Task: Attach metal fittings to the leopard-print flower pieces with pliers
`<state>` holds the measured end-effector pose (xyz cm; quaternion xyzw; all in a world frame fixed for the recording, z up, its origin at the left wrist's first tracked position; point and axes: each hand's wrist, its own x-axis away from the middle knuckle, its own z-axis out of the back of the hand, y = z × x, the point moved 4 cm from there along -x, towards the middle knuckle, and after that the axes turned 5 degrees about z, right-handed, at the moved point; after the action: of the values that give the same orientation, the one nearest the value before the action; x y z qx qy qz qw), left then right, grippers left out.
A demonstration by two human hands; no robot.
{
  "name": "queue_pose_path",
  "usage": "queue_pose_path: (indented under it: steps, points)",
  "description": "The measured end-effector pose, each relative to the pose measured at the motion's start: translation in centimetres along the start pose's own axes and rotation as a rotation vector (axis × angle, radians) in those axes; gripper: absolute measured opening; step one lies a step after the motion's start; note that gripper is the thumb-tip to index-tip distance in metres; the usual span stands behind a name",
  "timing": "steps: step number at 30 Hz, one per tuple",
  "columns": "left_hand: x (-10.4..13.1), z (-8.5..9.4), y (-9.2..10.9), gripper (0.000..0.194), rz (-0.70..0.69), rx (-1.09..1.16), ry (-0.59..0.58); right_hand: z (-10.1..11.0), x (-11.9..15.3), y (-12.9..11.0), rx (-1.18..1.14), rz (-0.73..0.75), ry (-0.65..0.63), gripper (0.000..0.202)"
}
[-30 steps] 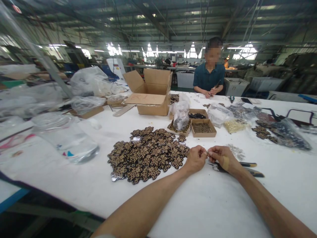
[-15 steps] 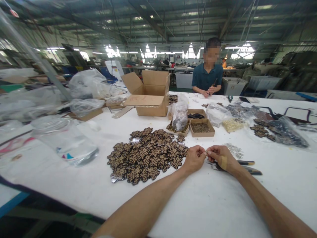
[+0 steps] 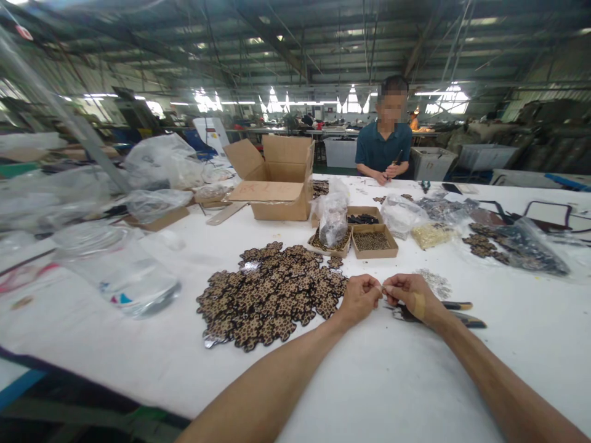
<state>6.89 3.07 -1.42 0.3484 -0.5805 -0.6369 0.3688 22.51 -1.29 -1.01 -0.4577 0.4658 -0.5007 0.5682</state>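
My left hand and my right hand meet fingertip to fingertip above the white table. Both are closed in a pinch around something tiny between them, too small to make out. A strip of tan tape wraps part of my right hand. Pliers with black and yellow handles lie partly under my right hand. Just beyond it is a scatter of small silvery metal pieces. Left of my left hand spreads a heap of leopard-print, flower-edged patches with dark borders.
Small cardboard trays of brass-coloured bits and black pieces stand beyond my hands. Behind is an open cardboard box. A large clear plastic jar lies left. Plastic bags sit right. A co-worker stands across the table.
The view has tilted up slightly, so things sit a little lower in the picture. My hands stay pinched together, their fingertips shifted only slightly.
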Motion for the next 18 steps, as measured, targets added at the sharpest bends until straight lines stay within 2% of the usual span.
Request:
queue_pose_path:
  steps: [9, 14, 18]
  points:
    - [1.0, 0.5, 0.1, 0.020, -0.014, -0.070, 0.025, -1.4, 0.6, -1.2, 0.174, 0.058, 0.015, 0.046]
    - [1.6, 0.6, 0.5, 0.027, -0.035, -0.069, 0.024, -1.8, 1.5, -2.5, 0.252, 0.169, 0.023, 0.043]
    - [2.0, 0.9, 0.6, 0.023, -0.059, -0.156, 0.081, -2.2, 1.7, -2.4, 0.258, 0.216, 0.036, 0.042]
